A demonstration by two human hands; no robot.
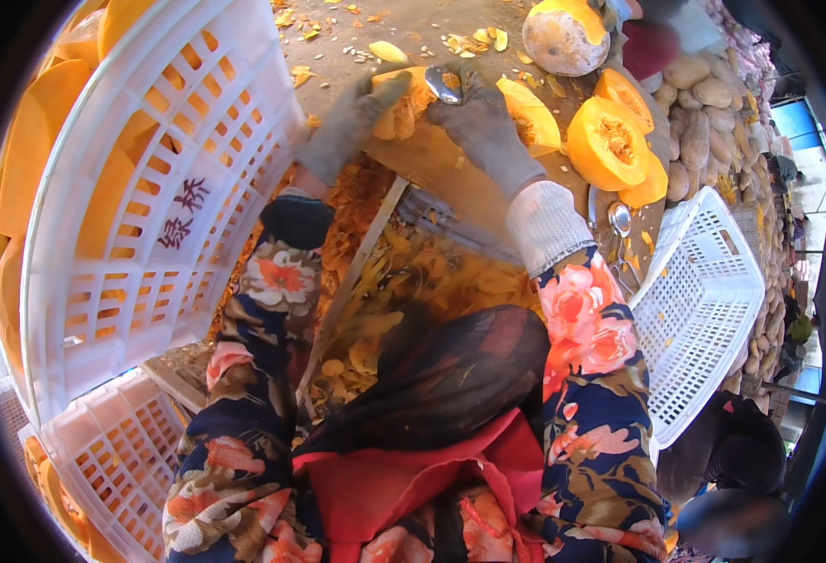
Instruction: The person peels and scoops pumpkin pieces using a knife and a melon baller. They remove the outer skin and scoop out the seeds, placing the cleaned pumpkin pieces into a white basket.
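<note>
My left hand [339,127], in a grey glove and slightly blurred, grips the left side of a pumpkin piece [397,119] with stringy pulp on its cut face. In my gloved right hand [482,130] is a shiny metal scoop [444,84], its bowl against the right end of that piece. Both hands are over the near edge of a brown work table [455,21]. Just right of my right hand lies a cut pumpkin wedge [531,116]. Farther right rests a pumpkin half [608,144], its seed cavity facing up, among other cut pieces.
A tall white plastic crate [166,176] holding pumpkin pieces stands at left, another crate [117,457] below it. Peels and pulp [413,274] lie beneath the table edge. At right are metal tools [619,219], a white crate [701,302] and piled pumpkins [698,134]. Another person's hand touches a part-peeled pumpkin [564,46].
</note>
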